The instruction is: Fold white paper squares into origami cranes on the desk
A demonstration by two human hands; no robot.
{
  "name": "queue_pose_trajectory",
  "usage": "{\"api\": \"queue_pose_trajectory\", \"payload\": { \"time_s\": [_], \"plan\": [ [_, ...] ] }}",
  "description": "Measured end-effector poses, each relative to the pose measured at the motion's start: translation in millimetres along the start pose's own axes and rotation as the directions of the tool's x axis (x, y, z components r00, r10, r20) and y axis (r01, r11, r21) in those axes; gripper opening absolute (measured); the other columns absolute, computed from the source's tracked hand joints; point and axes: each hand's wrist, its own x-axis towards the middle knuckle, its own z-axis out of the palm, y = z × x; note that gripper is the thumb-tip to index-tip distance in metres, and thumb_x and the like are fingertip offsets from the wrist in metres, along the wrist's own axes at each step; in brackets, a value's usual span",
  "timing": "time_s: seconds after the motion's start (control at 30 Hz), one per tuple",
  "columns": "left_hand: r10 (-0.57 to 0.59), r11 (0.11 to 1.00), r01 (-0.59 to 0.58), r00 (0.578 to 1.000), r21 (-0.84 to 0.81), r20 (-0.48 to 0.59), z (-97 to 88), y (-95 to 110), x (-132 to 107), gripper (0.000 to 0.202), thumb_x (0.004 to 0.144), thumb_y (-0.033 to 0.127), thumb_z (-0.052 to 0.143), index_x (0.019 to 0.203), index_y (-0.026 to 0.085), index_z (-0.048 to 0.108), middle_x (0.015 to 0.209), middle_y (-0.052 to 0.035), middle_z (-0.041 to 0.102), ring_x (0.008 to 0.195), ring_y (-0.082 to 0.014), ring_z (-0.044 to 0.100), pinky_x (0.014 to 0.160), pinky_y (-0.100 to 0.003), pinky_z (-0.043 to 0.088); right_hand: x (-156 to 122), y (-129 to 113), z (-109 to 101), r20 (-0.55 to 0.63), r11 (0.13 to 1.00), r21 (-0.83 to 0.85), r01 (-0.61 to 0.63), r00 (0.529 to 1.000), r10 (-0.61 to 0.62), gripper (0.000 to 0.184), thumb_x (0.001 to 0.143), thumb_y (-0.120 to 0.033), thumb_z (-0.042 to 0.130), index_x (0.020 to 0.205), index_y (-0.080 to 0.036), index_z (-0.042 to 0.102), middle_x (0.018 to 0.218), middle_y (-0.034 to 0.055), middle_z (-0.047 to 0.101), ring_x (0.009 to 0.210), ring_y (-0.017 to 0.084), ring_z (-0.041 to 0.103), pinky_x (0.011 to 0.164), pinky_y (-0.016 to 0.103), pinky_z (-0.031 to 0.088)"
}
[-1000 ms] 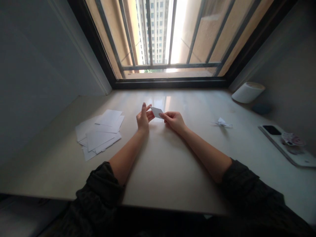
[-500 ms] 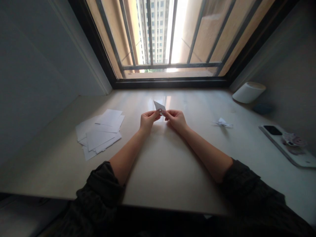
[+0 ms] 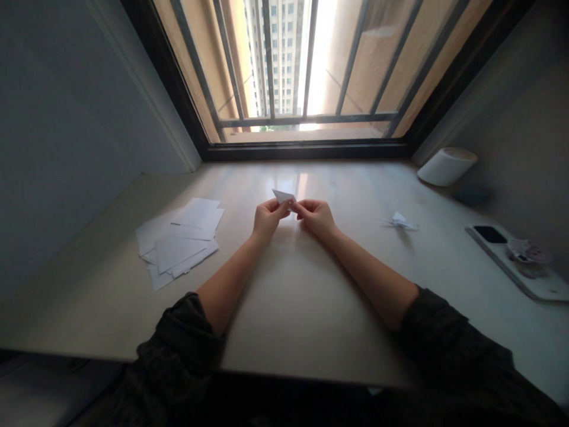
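A small folded piece of white paper [image 3: 283, 195] with a pointed tip is held between both hands, a little above the counter. My left hand [image 3: 268, 218] pinches it from the left, thumb on the near side. From the right, my right hand [image 3: 316, 216] pinches its lower right end, thumb and forefinger closed. The fingertips of both hands nearly meet and cover the paper's lower part. To the left lies a loose pile of white paper sheets [image 3: 182, 243]. Right of my right hand sits a small folded paper figure [image 3: 401, 221] with thin points.
The pale counter [image 3: 293, 308] runs up to a barred window [image 3: 302, 150]. At the right lie a phone [image 3: 520, 261] with a round attachment on its back and, farther off, a white cylindrical object [image 3: 447, 166]. Walls close off both sides.
The folded paper has tipped to the left and lower, so its point lies flatter than before. Both hands keep their pinch and have shifted only slightly.
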Motion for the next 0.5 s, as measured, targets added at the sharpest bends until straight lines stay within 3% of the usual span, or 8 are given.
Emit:
{"api": "queue_pose_trajectory", "payload": {
  "time_s": [0.17, 0.5],
  "plan": [
    [-0.078, 0.993, 0.075, 0.997, -0.089, -0.029, 3.1, 3, -2, 0.044, 0.054, 0.045, 0.083, 0.082, 0.013, 0.075, 0.083, -0.0088, 0.073, 0.080, -0.0195, 0.067, 0.082, -0.033, 0.051, 1, 4, 1, 0.037, 0.998, -0.042, 0.039, 0.999, -0.038, 0.046, 0.069, -0.063, 0.065, 0.064, -0.017, 0.069, 0.053, 0.0010, 0.061, 0.052, 0.012, 0.053, 0.053, 0.025, 0.039],
    [-0.022, 0.973, -0.018, 0.985, -0.230, -0.170, 13.1, 3, -6, 0.035, 0.059, 0.040, 0.081, 0.077, 0.010, 0.073, 0.083, -0.0097, 0.073, 0.084, -0.0217, 0.068, 0.081, -0.035, 0.053, 1, 1, 7, 0.069, 0.992, -0.033, 0.121, 0.991, -0.119, 0.043, 0.073, -0.060, 0.064, 0.063, -0.018, 0.068, 0.056, 0.0013, 0.061, 0.054, 0.012, 0.051, 0.056, 0.026, 0.039]
  ]
}}
